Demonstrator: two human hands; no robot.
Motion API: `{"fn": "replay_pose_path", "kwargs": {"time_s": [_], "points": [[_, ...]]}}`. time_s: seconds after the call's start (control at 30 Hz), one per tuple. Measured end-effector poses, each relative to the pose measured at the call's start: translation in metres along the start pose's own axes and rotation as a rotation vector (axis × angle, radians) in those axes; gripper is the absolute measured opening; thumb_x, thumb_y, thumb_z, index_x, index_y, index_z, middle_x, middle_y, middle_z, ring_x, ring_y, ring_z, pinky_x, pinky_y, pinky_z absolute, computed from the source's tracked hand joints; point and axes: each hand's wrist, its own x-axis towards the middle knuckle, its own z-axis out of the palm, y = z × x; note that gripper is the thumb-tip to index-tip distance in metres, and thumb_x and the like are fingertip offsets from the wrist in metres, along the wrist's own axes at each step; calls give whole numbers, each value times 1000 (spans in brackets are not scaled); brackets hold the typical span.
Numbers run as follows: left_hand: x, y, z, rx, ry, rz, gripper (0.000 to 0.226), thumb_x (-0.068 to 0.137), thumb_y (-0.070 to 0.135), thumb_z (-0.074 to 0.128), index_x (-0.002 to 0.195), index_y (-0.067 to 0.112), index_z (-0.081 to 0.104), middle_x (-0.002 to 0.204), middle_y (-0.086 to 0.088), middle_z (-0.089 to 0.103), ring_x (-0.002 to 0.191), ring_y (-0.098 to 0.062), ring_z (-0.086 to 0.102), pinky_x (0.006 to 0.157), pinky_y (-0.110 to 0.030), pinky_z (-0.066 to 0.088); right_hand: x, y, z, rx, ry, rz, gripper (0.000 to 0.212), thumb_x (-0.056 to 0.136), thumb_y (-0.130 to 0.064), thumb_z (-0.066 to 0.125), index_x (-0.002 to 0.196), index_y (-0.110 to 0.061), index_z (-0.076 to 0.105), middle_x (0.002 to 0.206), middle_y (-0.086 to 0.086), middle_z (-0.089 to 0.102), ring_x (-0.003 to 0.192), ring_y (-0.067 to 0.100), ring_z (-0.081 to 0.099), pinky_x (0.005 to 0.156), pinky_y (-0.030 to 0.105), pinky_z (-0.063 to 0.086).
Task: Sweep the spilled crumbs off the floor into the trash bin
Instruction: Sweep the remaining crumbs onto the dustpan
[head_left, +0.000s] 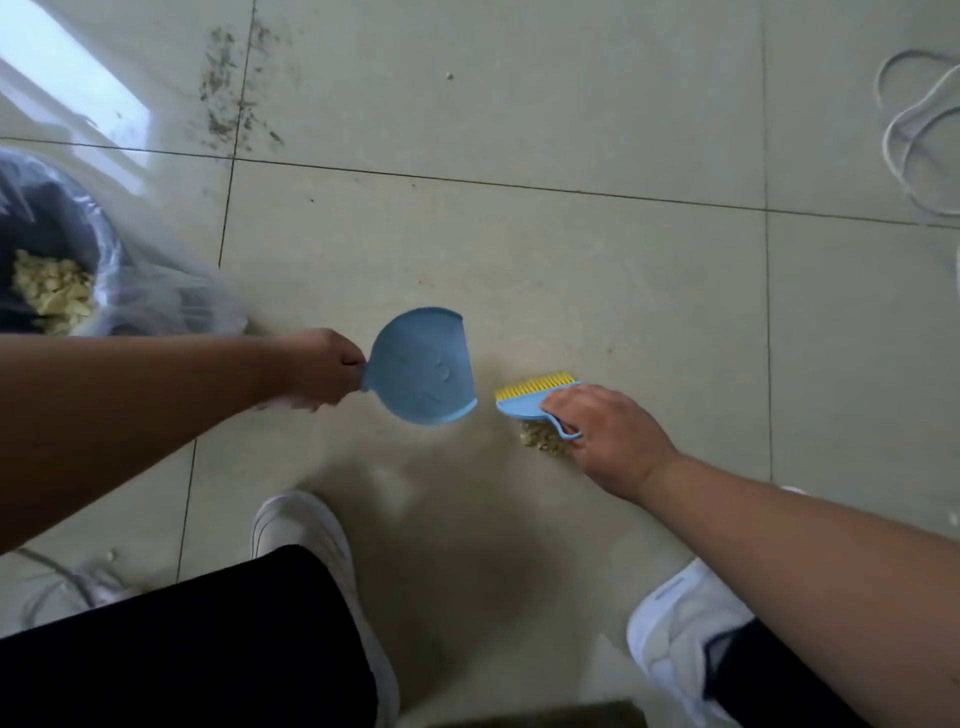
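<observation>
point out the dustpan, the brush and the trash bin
dustpan (423, 366), head view, middle of the blue pan
brush (524, 402), head view, blue back below the yellow bristles
trash bin (78, 208), head view, bag-covered rim

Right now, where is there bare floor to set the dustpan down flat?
Bare tile lies just beyond the dustpan, between the trash bin on the left and the white cable far right. It is tighter near the brush, where the crumbs lie by the right hand, and near the shoes. The left hand holds the dustpan.
</observation>
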Motion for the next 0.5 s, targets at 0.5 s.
{"fn": "replay_pose_path", "kwargs": {"time_s": [0.5], "points": [[20, 14, 34, 446, 15, 182, 39, 107, 32, 43, 97, 4, 67, 98, -9, 64, 92, -26, 60, 80, -33, 50, -54, 0, 1, 202, 322, 806, 10, 95, -15, 55, 98, -9, 62, 94, 18, 69, 89, 40, 62, 67, 37, 38]]}}
